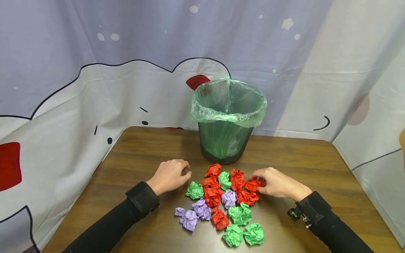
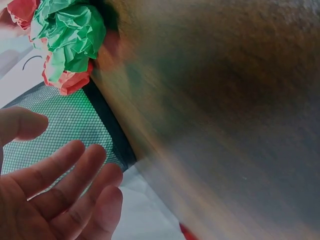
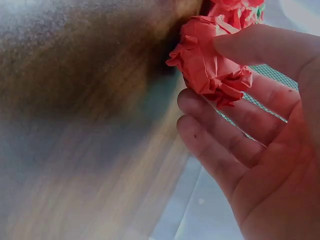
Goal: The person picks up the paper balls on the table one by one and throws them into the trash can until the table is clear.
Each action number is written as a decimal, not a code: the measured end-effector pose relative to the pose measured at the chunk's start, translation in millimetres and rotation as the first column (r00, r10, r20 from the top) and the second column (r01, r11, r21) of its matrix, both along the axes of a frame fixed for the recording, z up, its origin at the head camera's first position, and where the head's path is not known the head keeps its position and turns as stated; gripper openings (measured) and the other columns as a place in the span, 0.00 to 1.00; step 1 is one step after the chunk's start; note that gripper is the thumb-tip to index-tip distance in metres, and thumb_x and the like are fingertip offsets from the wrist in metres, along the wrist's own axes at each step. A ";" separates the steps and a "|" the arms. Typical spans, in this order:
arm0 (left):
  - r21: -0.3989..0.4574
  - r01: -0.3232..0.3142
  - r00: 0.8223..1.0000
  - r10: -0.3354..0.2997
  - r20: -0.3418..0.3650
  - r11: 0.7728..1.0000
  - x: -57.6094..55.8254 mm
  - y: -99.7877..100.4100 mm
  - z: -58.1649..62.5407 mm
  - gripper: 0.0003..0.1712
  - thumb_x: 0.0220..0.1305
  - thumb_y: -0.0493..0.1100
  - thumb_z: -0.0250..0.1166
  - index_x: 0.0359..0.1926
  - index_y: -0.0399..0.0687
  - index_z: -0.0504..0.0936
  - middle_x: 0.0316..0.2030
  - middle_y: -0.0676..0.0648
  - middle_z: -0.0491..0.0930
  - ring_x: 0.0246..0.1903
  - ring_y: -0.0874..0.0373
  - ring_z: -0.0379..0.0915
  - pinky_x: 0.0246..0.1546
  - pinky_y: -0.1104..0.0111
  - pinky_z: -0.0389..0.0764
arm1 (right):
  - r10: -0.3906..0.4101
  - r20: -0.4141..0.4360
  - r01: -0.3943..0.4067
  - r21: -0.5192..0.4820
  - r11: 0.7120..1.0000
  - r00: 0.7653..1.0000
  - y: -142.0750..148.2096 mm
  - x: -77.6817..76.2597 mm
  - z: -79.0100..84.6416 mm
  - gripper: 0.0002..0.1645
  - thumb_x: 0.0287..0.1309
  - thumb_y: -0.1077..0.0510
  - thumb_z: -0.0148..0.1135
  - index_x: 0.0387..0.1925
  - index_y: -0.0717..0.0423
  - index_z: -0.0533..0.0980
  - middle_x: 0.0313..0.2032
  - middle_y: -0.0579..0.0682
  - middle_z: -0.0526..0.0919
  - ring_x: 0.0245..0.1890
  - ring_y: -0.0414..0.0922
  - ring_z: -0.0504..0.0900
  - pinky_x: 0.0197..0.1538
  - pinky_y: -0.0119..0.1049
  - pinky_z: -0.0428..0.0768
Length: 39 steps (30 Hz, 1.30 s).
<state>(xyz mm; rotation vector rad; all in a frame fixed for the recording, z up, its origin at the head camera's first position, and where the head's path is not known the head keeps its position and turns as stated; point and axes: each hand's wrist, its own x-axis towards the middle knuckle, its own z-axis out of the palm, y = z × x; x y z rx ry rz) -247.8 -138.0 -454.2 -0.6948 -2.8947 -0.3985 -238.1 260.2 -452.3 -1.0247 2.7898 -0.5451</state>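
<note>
The left sleeve (image 1: 109,225) and right sleeve (image 1: 341,230) lie nearest, coming in at 7 and 5 o'clock over the worktop (image 1: 152,144). Between them is a heap (image 1: 212,196) of crumpled paper in red, green and purple. Read the heap as a dial with 12 pointing away from the person: the red ball (image 1: 254,185) sits at its 2 o'clock edge, in the grip of the right hand (image 1: 278,182). The thumb bears on the near side and the fingers lie at the far side (the right wrist view shows the thumb laid across the paper). Whether the ball is clear of the worktop, I cannot tell.

Two more reds lie close by, the upper red (image 1: 238,180) at about 9 to 10 o'clock from it and the lower red (image 1: 248,197) at 7. A straight upward lift should suit better than a sideways drag, which could catch the creases of either. Moderate pressure ought to do; loose paper likely gives, so a firm squeeze gains little.

The left hand (image 1: 171,175), at 10 o'clock, holds nothing: fingers loosely bent, a fair gap to the thumb. Its nearest piece is the green ball (image 1: 194,190), at its 4 o'clock; a low approach with thumb and fingers on opposite sides would suit. The bin (image 1: 223,140) stands at 12.
</note>
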 end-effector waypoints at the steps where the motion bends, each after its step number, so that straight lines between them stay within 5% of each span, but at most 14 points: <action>1: 0.002 0.001 1.000 -0.001 0.001 1.000 0.4 -0.1 -0.1 0.08 0.62 0.51 0.66 0.37 0.54 0.85 0.25 0.58 0.74 0.24 0.64 0.68 0.23 0.68 0.67 | -0.005 0.001 0.005 -0.002 1.000 1.000 0.8 -0.3 0.9 0.22 0.50 0.64 0.69 0.49 0.49 0.82 0.46 0.42 0.86 0.39 0.36 0.80 0.40 0.32 0.78; 10: 0.003 0.001 1.000 -0.001 0.004 1.000 2.4 -1.3 -2.8 0.07 0.63 0.50 0.66 0.36 0.54 0.85 0.25 0.58 0.73 0.24 0.64 0.67 0.22 0.69 0.66 | -0.038 -0.014 0.037 -0.055 0.998 0.999 11.0 -1.6 17.9 0.20 0.51 0.64 0.70 0.49 0.52 0.82 0.43 0.44 0.85 0.34 0.37 0.77 0.36 0.31 0.77; 17: 0.001 0.003 1.000 -0.003 -0.001 1.000 3.2 -1.5 -3.5 0.08 0.63 0.50 0.65 0.38 0.54 0.86 0.26 0.56 0.76 0.24 0.64 0.68 0.23 0.68 0.67 | -0.075 -0.085 0.067 -0.095 0.993 0.994 21.1 -3.0 47.0 0.20 0.50 0.64 0.71 0.48 0.54 0.83 0.37 0.42 0.84 0.32 0.35 0.78 0.35 0.32 0.79; 28: 0.006 0.000 1.000 0.000 0.009 1.000 2.8 -2.2 -4.8 0.08 0.63 0.50 0.65 0.37 0.53 0.86 0.25 0.58 0.73 0.24 0.64 0.67 0.23 0.69 0.66 | -0.094 -0.332 0.069 -0.085 0.994 0.939 32.7 -11.0 135.2 0.23 0.50 0.63 0.73 0.50 0.48 0.83 0.35 0.39 0.86 0.32 0.32 0.80 0.34 0.29 0.77; 39: 0.003 0.004 1.000 -0.004 0.011 1.000 2.7 -3.3 -5.8 0.07 0.63 0.50 0.66 0.36 0.54 0.85 0.24 0.58 0.74 0.24 0.65 0.67 0.23 0.69 0.67 | -0.173 -0.413 0.151 -0.085 0.985 0.894 28.6 -17.7 219.7 0.23 0.50 0.61 0.74 0.50 0.44 0.83 0.32 0.38 0.86 0.33 0.29 0.80 0.35 0.23 0.71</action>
